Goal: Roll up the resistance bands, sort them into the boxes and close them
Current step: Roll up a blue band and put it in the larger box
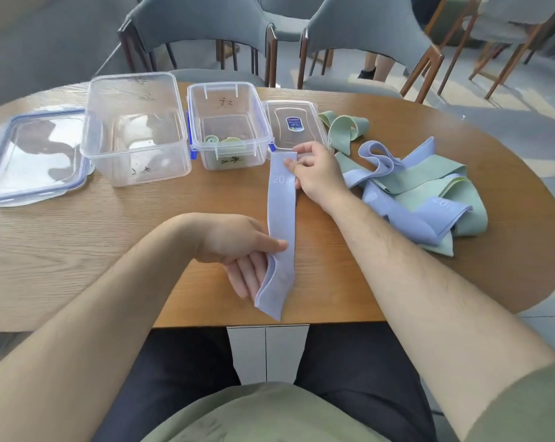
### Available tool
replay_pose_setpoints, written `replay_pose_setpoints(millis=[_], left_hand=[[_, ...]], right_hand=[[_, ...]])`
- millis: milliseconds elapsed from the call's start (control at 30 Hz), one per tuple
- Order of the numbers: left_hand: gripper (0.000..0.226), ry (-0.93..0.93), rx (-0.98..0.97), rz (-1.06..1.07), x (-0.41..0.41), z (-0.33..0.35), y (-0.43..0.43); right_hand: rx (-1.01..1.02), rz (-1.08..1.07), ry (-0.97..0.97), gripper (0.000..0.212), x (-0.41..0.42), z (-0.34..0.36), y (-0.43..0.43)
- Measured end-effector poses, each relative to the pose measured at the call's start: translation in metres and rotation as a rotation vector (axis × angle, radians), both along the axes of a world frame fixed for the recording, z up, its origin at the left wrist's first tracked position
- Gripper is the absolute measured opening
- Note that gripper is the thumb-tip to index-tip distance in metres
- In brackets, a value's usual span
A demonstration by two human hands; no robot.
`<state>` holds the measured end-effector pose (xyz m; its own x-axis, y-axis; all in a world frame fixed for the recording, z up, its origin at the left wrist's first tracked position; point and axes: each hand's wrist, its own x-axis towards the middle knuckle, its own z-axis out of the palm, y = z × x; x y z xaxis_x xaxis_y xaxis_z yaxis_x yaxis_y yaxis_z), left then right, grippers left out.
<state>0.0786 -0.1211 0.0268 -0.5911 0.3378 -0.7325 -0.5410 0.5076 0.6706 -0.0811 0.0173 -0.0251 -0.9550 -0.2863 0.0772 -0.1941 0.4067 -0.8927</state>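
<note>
A blue band [282, 218] lies stretched along the wooden bench [110, 237], its far end pinched by the right hand [317, 173] just beside the small lid [282, 135], its near end held by the left hand [237, 247], thumb on top and fingers beneath. Behind stand a large clear box [135, 167] and a smaller box [231, 159] holding rolled green bands [214, 140]. A large lid [36, 154] lies at the far left, and a heap of blue and green bands [429, 193] at the right.

2 clr boxes [135, 173] [220, 86], 2 lids [33, 154] [285, 140], 2 rolled bands [212, 139] [234, 141], 1 flat purple band [282, 212]; pile [423, 186]: qty unclear.
</note>
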Motion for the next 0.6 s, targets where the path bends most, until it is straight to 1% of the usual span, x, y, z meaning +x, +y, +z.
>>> replay_pose_setpoints(millis=[67,133,167,200,233,267,333,367,400,433,500,533,600], left_hand=[[0.076,-0.036,-0.122,-0.087,0.001,0.002,-0.004],[0.086,0.012,-0.337,-0.081,-0.003,0.004,-0.009],[0.083,0.093,-0.458,-0.053,-0.007,0.003,-0.013],[0.076,0.220,-0.565,0.009,-0.012,-0.001,-0.016],[0.066,0.387,-0.644,0.115,-0.017,-0.006,-0.018],[0.055,0.575,-0.680,0.238,-0.024,-0.015,-0.019],[0.033,0.899,-0.640,0.421,-0.035,-0.032,-0.014],[0.023,0.997,-0.586,0.469,-0.041,-0.040,-0.010],[0.015,1.052,-0.530,0.514,-0.047,-0.047,-0.006],[0.013,1.078,-0.489,0.561,-0.053,-0.053,-0.003],[0.021,1.087,-0.438,0.660,-0.062,-0.058,0.000],[0.025,1.079,-0.419,0.700,-0.066,-0.058,0.000],[0.030,1.040,-0.390,0.742,-0.073,-0.057,0.001]], right_hand=[[0.025,0.025,0.008,0.025,0.000,-0.001,0.000],[0.040,0.048,0.004,0.025,-0.001,-0.004,0.000],[0.051,0.052,0.012,0.026,-0.002,-0.005,-0.001],[0.072,0.046,0.032,0.027,-0.002,-0.006,-0.001],[0.099,0.035,0.060,0.029,-0.001,-0.006,-0.002],[0.121,0.022,0.086,0.030,0.000,-0.006,-0.002],[0.128,-0.003,0.101,0.028,0.000,-0.005,-0.003],[0.123,-0.006,0.093,0.026,-0.001,-0.006,-0.004],[0.117,-0.002,0.087,0.023,-0.001,-0.006,-0.005],[0.106,0.004,0.086,0.020,-0.002,-0.006,-0.005],[0.068,0.021,0.091,0.010,-0.002,-0.008,-0.006],[0.044,0.029,0.099,0.009,-0.002,-0.008,-0.005],[-0.002,0.036,0.106,0.016,-0.002,-0.009,-0.004]])
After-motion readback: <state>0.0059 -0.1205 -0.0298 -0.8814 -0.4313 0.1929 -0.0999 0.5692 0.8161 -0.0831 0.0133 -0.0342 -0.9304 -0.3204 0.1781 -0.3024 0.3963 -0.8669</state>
